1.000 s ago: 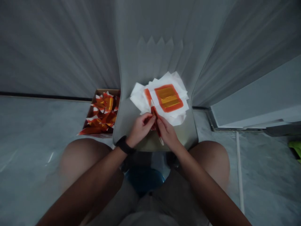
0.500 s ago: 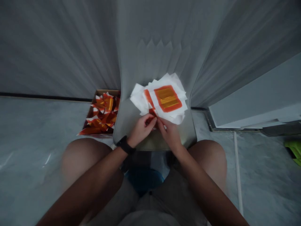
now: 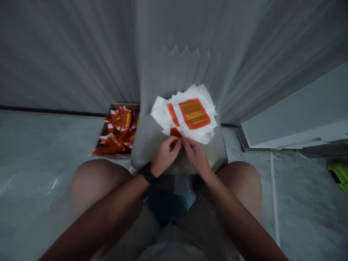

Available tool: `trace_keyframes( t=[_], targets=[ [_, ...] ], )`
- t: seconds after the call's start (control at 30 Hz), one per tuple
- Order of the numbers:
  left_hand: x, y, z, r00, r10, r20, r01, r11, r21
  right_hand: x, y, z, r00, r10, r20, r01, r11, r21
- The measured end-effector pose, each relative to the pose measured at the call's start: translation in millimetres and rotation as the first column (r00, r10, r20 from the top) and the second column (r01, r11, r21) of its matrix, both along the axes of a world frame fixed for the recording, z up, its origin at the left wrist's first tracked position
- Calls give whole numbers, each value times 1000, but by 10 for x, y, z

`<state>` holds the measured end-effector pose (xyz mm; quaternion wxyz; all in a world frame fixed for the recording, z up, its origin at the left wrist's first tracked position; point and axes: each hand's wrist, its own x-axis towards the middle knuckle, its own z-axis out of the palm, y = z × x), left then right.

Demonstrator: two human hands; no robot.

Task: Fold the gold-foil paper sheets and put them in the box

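Head view: both your hands meet over the front of the chair seat [image 3: 146,143]. Left hand [image 3: 165,152] and right hand [image 3: 197,155] each have thumb and finger pinched on the red paper piece [image 3: 175,133]. It sits at your fingertips, equally near both; visible end points away from you and slightly left, the rest is hidden, so you can't confirm its full long axis. Stack of white sheets [image 3: 190,115] lies just beyond, ahead and to the right, nearer your right hand. Box [image 3: 127,106] of orange-and-white pieces stands left of the seat, on your left hand's side.
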<state>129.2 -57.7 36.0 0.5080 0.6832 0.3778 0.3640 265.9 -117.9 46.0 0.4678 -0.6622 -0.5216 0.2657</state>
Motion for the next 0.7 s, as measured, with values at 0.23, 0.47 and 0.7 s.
trace_keyframes(
  t=[0.23, 0.47, 0.7],
  targets=[
    [-211, 178, 137, 945, -269, -189, 284, 957, 57, 326, 6, 105, 989, 146, -27, -148, 980, -136],
    [-337, 287, 192, 921, -311, -237, 322, 947, 12, 405, 10, 87, 989, 115, -96, -131, 975, -181],
    [-368, 375, 195, 903, -381, -197, 381, 924, -38, 420, 20, 84, 985, 141, -100, -160, 963, -217]
  ],
)
